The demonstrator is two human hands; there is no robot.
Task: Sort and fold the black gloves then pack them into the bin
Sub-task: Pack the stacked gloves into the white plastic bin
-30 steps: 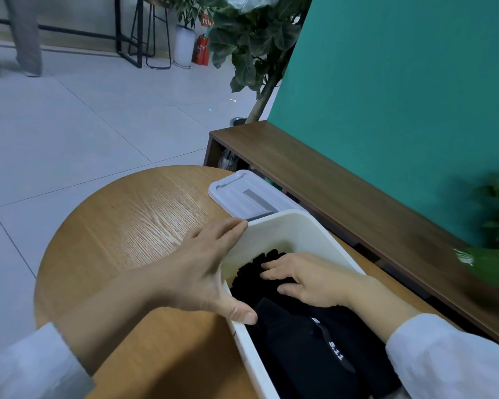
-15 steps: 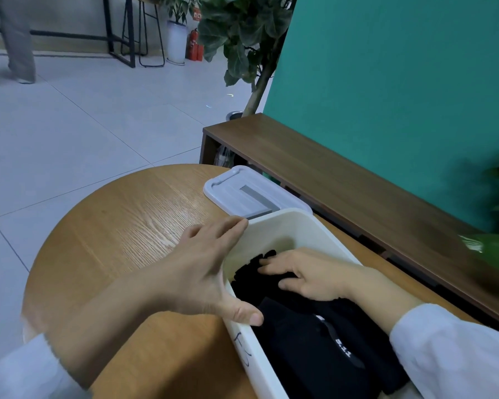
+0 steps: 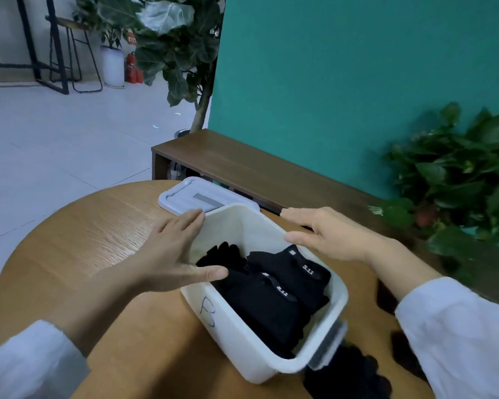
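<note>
Bin (image 3: 271, 352) flanked by both hands at round table's (image 3: 78, 249) far edge.
Folded black gloves (image 3: 285, 286) lie inside, between straight fingers of left hand (image 3: 170, 254) and right hand (image 3: 329, 237); nothing gripped.

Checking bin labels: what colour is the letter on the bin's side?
Blue handwritten mark on the white bin, head view.

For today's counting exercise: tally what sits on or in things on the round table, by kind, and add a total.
White bin: 1
Bin lid: 1
Folded black gloves with labels in the bin: 2
Total: 4, leaving out the blurred black gloves beside the bin.
</note>
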